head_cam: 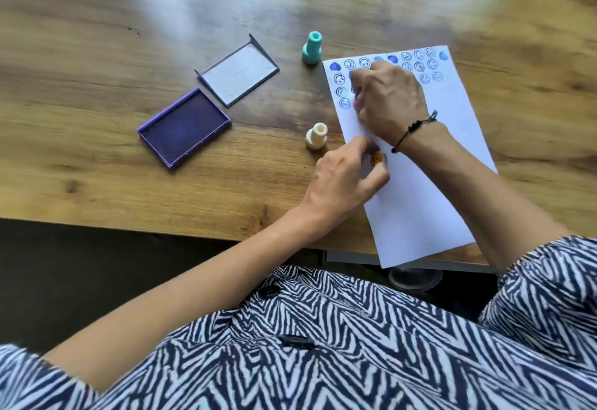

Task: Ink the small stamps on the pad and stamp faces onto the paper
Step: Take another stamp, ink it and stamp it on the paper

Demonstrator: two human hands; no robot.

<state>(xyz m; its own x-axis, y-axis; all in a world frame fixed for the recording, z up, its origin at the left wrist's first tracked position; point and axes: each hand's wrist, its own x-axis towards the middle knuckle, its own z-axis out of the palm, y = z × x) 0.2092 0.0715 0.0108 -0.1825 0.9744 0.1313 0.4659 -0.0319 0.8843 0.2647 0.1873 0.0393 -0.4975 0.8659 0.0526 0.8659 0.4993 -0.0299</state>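
Note:
A white paper [420,203] lies on the wooden table at the right, its top rows filled with blue stamped faces and hearts [418,65]. My right hand [387,99] is closed in a fist on the stamped area; whatever it presses is hidden under the fingers. My left hand [345,180] rests on the paper's left edge, its fingertips pinched around a small yellow stamp [375,159]. An open purple ink pad [184,127] sits at the left. A teal stamp [312,48] and a cream stamp [316,135] stand upright on the table.
The ink pad's grey lid [237,75] lies upturned behind the pad. The table's front edge [161,232] runs just ahead of my patterned shirt. A black cord bracelet circles my right wrist [416,128].

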